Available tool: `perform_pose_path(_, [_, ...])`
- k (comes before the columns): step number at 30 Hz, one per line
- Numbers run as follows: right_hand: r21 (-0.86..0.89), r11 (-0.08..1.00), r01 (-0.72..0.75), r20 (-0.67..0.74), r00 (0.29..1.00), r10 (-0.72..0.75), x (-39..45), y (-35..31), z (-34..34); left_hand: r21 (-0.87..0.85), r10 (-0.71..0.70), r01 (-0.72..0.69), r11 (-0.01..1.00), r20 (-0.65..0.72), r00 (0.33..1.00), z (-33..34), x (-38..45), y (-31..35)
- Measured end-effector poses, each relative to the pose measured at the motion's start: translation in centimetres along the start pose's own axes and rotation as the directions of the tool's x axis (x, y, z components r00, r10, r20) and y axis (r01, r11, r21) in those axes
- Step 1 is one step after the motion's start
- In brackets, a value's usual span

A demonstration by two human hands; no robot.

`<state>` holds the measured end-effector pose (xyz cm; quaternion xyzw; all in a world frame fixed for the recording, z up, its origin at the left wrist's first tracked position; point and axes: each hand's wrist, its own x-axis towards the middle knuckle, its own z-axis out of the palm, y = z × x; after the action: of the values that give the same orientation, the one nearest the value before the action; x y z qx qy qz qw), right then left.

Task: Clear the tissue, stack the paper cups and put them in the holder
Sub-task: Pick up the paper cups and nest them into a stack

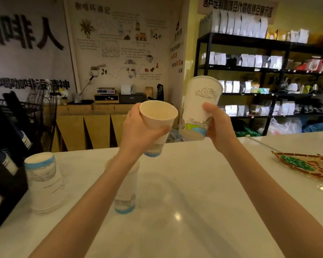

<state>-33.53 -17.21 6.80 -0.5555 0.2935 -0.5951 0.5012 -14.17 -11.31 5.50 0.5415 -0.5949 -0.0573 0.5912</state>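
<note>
Risk right here: my left hand (138, 131) tilts its cup (158, 121) mouth toward me, so the tall cup (199, 107) in my right hand (217, 121) could catch the rim and crumple. Both arms are raised over the counter's far edge, fingers wrapped round each cup. The black holder (6, 183) waits at the left edge.

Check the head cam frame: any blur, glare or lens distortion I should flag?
Head view: wide-angle bending bows the shelving and counter edge; the upside-down cups on the counter and the cup under the left forearm look smeared; small glare spots on the glossy top; both hands and their cups stay fairly sharp.
</note>
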Motion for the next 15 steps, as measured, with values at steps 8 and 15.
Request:
perform_pose_path(8, [0.13,0.991,-0.008,0.117,0.993,-0.008,1.3,-1.1,5.8,-0.149,-0.175,0.158,0.976,-0.11,0.978,-6.7,1.2,-0.9])
perform_pose_path(15, [0.326,0.944,-0.053,0.223,0.975,-0.023,2.2,-1.2,9.8,-0.086,-0.258,0.251,0.964,-0.089,0.962,-8.1,-1.1,-4.2])
